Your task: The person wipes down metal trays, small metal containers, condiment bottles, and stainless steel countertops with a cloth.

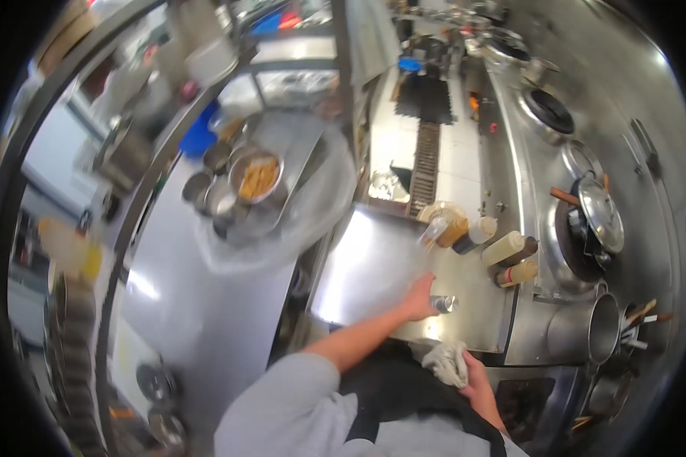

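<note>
My left hand (417,299) reaches across the front of the steel worktop (362,278), its fingers closed around a small silver cylinder (443,304), which looks like a metal shaker or can. Close to my apron (381,392), my right hand (476,385) grips a crumpled whitish cloth (447,364) at the worktop's front edge. Beyond my left hand stand several squeeze bottles: a brown-orange one (453,231), a dark-filled one (476,234), a cream one (503,247) and a tan one with a red mark (517,273).
To the left, a steel counter (206,305) bears a plastic-covered tray with a bowl of orange-brown food (259,177) and metal cups (198,188). At right are a large pot (585,329), a wok with a lid (601,215) and a utensil holder. A shelf post (343,68) rises ahead.
</note>
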### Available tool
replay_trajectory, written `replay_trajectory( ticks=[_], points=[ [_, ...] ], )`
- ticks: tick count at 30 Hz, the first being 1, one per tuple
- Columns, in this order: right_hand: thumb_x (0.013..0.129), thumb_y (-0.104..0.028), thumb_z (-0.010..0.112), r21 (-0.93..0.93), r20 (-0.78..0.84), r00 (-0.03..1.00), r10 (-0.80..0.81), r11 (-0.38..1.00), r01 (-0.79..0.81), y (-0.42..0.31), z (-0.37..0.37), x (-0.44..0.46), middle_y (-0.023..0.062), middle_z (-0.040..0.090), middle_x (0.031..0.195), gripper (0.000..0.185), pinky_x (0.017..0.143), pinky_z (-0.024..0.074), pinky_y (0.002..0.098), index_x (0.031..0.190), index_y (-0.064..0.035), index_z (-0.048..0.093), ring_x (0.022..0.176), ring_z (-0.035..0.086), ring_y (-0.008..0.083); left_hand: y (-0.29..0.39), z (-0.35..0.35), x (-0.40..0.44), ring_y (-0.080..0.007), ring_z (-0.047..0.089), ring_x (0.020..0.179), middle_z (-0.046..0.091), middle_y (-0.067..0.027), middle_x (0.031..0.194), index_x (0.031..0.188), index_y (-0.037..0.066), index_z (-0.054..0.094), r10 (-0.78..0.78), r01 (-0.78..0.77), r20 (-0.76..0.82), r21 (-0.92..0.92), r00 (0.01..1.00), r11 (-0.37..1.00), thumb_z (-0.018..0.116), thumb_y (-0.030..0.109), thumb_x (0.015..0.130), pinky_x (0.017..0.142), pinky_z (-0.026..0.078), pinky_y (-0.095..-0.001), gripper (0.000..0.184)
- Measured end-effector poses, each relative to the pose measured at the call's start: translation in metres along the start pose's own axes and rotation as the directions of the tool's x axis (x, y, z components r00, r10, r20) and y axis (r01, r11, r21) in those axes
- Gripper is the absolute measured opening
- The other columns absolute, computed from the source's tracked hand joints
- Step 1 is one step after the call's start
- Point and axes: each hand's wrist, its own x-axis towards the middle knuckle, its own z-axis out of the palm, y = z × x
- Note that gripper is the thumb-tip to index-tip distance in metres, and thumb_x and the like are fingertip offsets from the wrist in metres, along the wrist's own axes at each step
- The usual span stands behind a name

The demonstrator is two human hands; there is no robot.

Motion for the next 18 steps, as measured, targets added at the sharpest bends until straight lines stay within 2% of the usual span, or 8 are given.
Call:
replay_trajectory(
  ticks=[1, 3, 6, 8, 11, 13, 16, 18],
  points=[
    [0.109, -0.029, 0.048, 0.009, 0.011, 0.997, -0.074, 0.997, 0.074, 0.003, -0.003, -0.006, 0.0204, 0.063, 0.135, 0.047, 0.104, 0.0542, 0.0534, 0.146, -0.001, 0.049, 0.12, 0.066, 0.0364, -0.004, 0.008, 0.006, -0.0427, 0.042, 0.142, 0.049, -0.0211, 0.151, 0.149, 0.004, 0.044, -0.006, 0.012, 0.06, -0.093, 0.998, 0.996, 0.091, 0.021, 0.07, 0.121, 0.035, -0.0489, 0.093],
    [0.109, -0.027, 0.047, 0.023, -0.014, 0.984, -0.178, 0.984, 0.178, 0.006, -0.003, -0.021, 0.0194, 0.062, 0.139, 0.047, 0.105, 0.0537, 0.0536, 0.15, -0.0026, 0.046, 0.122, 0.065, 0.0364, -0.008, 0.018, 0.014, -0.0425, 0.043, 0.142, 0.05, -0.0215, 0.151, 0.149, 0.005, 0.045, 0.012, 0.009, 0.14, -0.146, 0.99, 0.989, 0.091, 0.024, 0.07, 0.119, 0.036, -0.0494, 0.093],
    [0.109, -0.031, 0.05, -0.12, -0.084, 0.896, -0.436, 0.897, 0.425, 0.015, 0.02, -0.024, 0.017, 0.06, 0.141, 0.05, 0.103, 0.0544, 0.0557, 0.152, -0.0052, 0.045, 0.122, 0.064, 0.0367, -0.019, 0.03, 0.014, -0.0424, 0.046, 0.139, 0.053, -0.0219, 0.148, 0.148, 0.007, 0.048, 0.043, -0.002, 0.216, -0.185, 0.975, 0.983, 0.09, 0.026, 0.071, 0.116, 0.039, -0.0499, 0.09],
    [0.11, -0.02, 0.049, -0.141, -0.098, 0.826, -0.556, 0.829, 0.541, 0.018, 0.03, -0.02, 0.0142, 0.059, 0.143, 0.048, 0.102, 0.0554, 0.0544, 0.155, -0.0073, 0.041, 0.122, 0.065, 0.0354, -0.01, 0.025, 0.016, -0.0424, 0.049, 0.136, 0.055, -0.0218, 0.145, 0.146, 0.008, 0.051, 0.091, -0.052, 0.239, -0.165, 0.967, 0.985, 0.09, 0.026, 0.071, 0.115, 0.041, -0.0498, 0.086],
    [0.11, -0.015, 0.049, -0.144, -0.138, 0.8, -0.583, 0.811, 0.567, 0.017, 0.029, -0.015, 0.0116, 0.059, 0.143, 0.047, 0.103, 0.0543, 0.0462, 0.155, -0.0082, 0.042, 0.124, 0.064, 0.0294, 0.008, 0.026, 0.014, -0.0424, 0.058, 0.126, 0.062, -0.0223, 0.135, 0.142, 0.007, 0.054, 0.147, -0.12, 0.161, -0.165, 0.976, 0.979, 0.088, 0.024, 0.074, 0.108, 0.047, -0.0488, 0.077],
    [0.109, -0.015, 0.051, -0.185, -0.147, 0.788, -0.597, 0.8, 0.571, 0.013, 0.023, -0.008, 0.0113, 0.059, 0.143, 0.048, 0.104, 0.0531, 0.042, 0.156, -0.0078, 0.042, 0.125, 0.063, 0.0264, 0.017, 0.034, 0.02, -0.0423, 0.062, 0.119, 0.067, -0.0223, 0.127, 0.142, 0.007, 0.055, -0.003, 0.083, 0.391, -0.188, 0.92, 0.979, 0.084, 0.022, 0.078, 0.104, 0.05, -0.0475, 0.072],
    [0.108, -0.012, 0.053, -0.323, -0.158, 0.775, -0.612, 0.774, 0.545, 0.005, 0.009, 0.009, 0.0106, 0.06, 0.141, 0.046, 0.102, 0.0518, 0.038, 0.153, -0.0065, 0.045, 0.124, 0.062, 0.0229, 0.018, 0.044, 0.021, -0.0418, 0.065, 0.115, 0.068, -0.0236, 0.122, 0.141, 0.006, 0.055, 0.077, -0.042, 0.381, -0.098, 0.921, 0.994, 0.082, 0.024, 0.083, 0.099, 0.052, -0.0486, 0.066],
    [0.107, -0.012, 0.053, -0.55, -0.092, 0.737, -0.67, 0.651, 0.524, 0.0, 0.0, 0.023, 0.0098, 0.06, 0.141, 0.042, 0.101, 0.0503, 0.0363, 0.149, -0.0054, 0.05, 0.124, 0.06, 0.021, 0.02, 0.044, 0.011, -0.0426, 0.065, 0.114, 0.069, -0.024, 0.121, 0.139, 0.006, 0.057, 0.142, -0.109, 0.341, -0.115, 0.929, 0.987, 0.08, 0.022, 0.083, 0.098, 0.052, -0.0502, 0.062]
  ],
)
